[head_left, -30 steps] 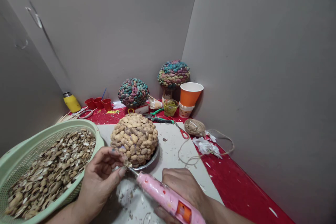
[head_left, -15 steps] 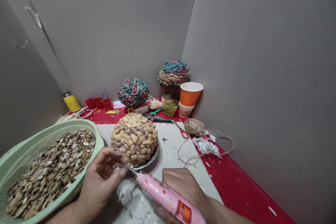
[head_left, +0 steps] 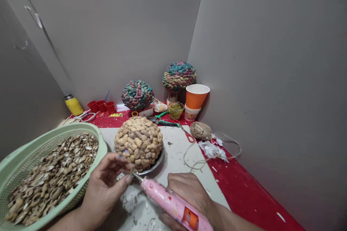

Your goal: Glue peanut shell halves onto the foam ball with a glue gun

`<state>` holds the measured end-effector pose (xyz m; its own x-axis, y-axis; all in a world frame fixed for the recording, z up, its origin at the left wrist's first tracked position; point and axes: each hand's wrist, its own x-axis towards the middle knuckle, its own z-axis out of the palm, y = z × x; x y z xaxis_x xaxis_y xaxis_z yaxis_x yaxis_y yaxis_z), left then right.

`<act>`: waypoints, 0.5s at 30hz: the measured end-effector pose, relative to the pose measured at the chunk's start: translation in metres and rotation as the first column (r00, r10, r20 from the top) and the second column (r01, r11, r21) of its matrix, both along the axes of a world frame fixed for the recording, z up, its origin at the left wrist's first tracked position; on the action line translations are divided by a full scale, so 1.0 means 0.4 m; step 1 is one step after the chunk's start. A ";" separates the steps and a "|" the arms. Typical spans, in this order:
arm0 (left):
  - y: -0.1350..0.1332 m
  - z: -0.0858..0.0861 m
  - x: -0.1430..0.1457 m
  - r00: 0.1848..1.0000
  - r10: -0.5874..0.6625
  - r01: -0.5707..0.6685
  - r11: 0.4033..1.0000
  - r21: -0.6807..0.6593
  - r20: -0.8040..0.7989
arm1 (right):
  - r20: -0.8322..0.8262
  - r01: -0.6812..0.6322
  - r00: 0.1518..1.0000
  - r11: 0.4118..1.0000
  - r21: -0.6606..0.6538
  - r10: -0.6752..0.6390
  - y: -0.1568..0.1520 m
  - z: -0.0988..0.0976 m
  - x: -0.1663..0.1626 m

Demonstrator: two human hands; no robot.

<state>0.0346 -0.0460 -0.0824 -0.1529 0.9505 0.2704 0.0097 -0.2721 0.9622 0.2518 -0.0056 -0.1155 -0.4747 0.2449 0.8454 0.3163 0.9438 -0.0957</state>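
Note:
My right hand (head_left: pixel 189 191) is wrapped round a pink glue gun (head_left: pixel 168 198), whose metal nozzle points up and to the left. Between the thumb and fingers of my left hand (head_left: pixel 108 184) is a small peanut shell (head_left: pixel 132 170), its open side at the nozzle tip. Just beyond both hands sits a ball covered in peanut shells (head_left: pixel 139 142), resting in a shallow metal dish (head_left: pixel 156 166). A little purple shows between its shells at the lower left. To the left stands a green basket (head_left: pixel 101 144) full of loose peanut shells (head_left: pixel 54 180).
Behind are two painted shell balls (head_left: pixel 137 95), an orange cup (head_left: pixel 193 98), red cups (head_left: pixel 101 106), a yellow bottle (head_left: pixel 74 105) and pliers (head_left: pixel 168 124). Red-handled scissors (head_left: pixel 189 136) and a twine ball (head_left: pixel 201 130) lie right. Grey panels (head_left: pixel 121 25) enclose the red table (head_left: pixel 244 187).
Hardly anything differs. Both hands keep their places, with the shell still held at the glue gun's nozzle.

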 end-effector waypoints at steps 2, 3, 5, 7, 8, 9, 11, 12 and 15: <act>0.000 0.000 0.000 1.000 0.004 -0.004 1.000 -0.007 -0.004 | -0.002 -0.003 1.000 1.000 -0.003 0.003 -0.001 -0.003 0.000; 0.000 0.000 0.001 1.000 0.004 -0.004 1.000 -0.007 -0.007 | -0.004 -0.006 1.000 1.000 -0.005 0.006 -0.001 -0.003 -0.001; -0.001 0.001 0.002 1.000 0.007 -0.007 1.000 0.000 -0.020 | -0.017 -0.010 1.000 1.000 -0.004 0.010 -0.003 -0.001 -0.001; -0.002 0.002 0.002 0.999 0.014 -0.014 1.000 0.009 -0.042 | -0.018 -0.015 1.000 1.000 -0.012 0.015 -0.004 0.003 -0.001; -0.002 0.002 0.003 0.998 0.019 -0.019 1.000 0.015 -0.054 | -0.014 -0.018 1.000 1.000 -0.015 0.018 -0.004 0.004 -0.001; -0.002 0.003 0.003 0.998 0.023 -0.022 1.000 0.020 -0.066 | -0.009 -0.021 1.000 1.000 -0.018 0.020 -0.004 0.004 0.000; -0.002 0.005 0.003 0.997 0.024 -0.022 0.999 0.031 -0.080 | -0.007 -0.024 1.000 1.000 -0.017 0.024 -0.002 -0.001 0.001; -0.002 0.006 0.004 0.996 0.021 -0.018 0.999 0.038 -0.083 | -0.005 -0.023 1.000 1.000 -0.017 0.023 0.000 -0.005 0.001; -0.002 0.008 0.005 0.996 0.018 -0.014 0.998 0.053 -0.090 | -0.008 -0.015 1.000 1.000 -0.023 0.015 0.002 -0.017 0.000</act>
<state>0.0367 -0.0468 -0.0793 -0.1406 0.9323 0.3333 0.1009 -0.3215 0.9415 0.2519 -0.0047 -0.1222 -0.4722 0.2569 0.8432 0.3014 0.9460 -0.1194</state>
